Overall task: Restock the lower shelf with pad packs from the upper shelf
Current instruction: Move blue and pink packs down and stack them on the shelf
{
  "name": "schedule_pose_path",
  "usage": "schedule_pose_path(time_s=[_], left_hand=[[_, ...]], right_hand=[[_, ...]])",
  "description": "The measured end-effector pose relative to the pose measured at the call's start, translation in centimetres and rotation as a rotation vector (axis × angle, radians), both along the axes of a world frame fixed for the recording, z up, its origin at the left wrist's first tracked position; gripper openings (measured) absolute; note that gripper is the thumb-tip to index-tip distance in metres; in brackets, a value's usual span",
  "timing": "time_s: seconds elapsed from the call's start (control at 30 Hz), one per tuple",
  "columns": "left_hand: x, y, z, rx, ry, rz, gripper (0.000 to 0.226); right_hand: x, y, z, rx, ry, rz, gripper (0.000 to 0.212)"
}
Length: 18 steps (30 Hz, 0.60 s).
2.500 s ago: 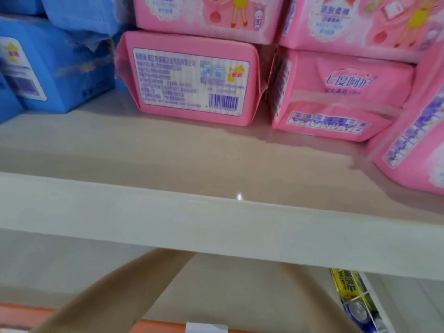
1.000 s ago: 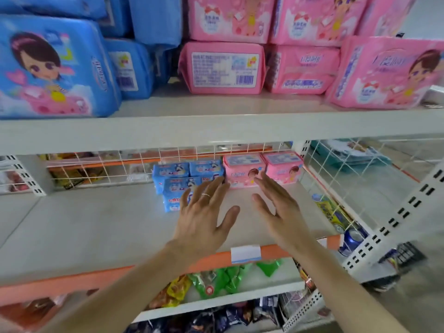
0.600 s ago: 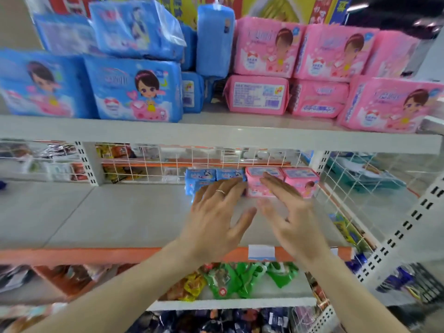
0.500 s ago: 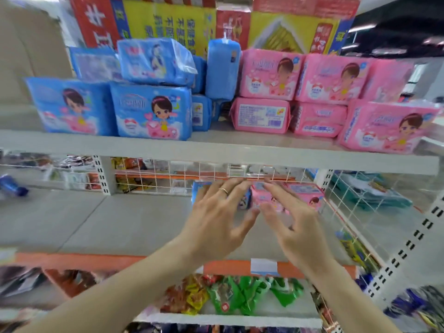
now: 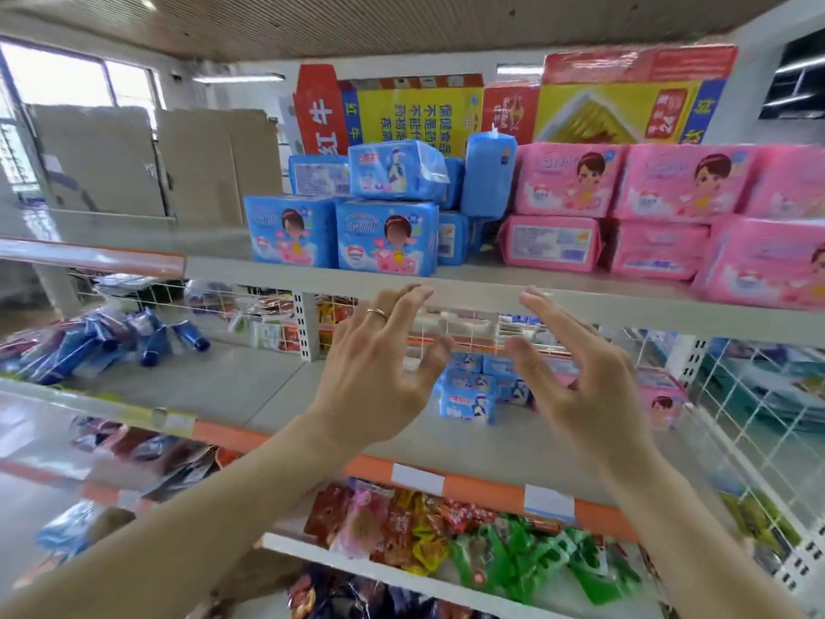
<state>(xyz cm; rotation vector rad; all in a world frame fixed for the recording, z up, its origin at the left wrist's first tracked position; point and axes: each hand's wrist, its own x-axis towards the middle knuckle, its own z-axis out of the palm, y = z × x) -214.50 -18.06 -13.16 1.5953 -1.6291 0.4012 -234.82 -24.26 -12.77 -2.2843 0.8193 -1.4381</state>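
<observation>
Blue pad packs (image 5: 386, 236) are stacked on the left of the upper shelf (image 5: 558, 301), and pink pad packs (image 5: 660, 207) on its right. On the lower shelf (image 5: 250, 386) sit a few small blue packs (image 5: 468, 390) and a pink pack (image 5: 663, 395) near the back right. My left hand (image 5: 379, 368) and my right hand (image 5: 576, 373) are both raised in front of the upper shelf's edge, fingers spread and empty. A ring sits on one left finger.
Colourful cartons (image 5: 513, 105) stand behind the pad packs. A white wire grid (image 5: 759, 395) closes the lower shelf's right side. Blue tubes (image 5: 111, 341) lie at the far left. Snack bags (image 5: 468, 542) fill the shelf below the orange price strip (image 5: 468, 480).
Both hands have risen from the lower shelf's packs to the upper shelf's front edge and moved apart. The view has pulled back and tilted upward.
</observation>
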Motion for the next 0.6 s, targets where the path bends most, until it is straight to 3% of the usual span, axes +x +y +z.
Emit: schedule_pose_path(time_s=[0.6], left_hand=[[11.8, -3.6, 5.8, -0.032, 0.009, 0.127, 0.059]], right_hand=[[12.3, -5.2, 6.8, 0.011, 0.006, -0.081, 0.054]])
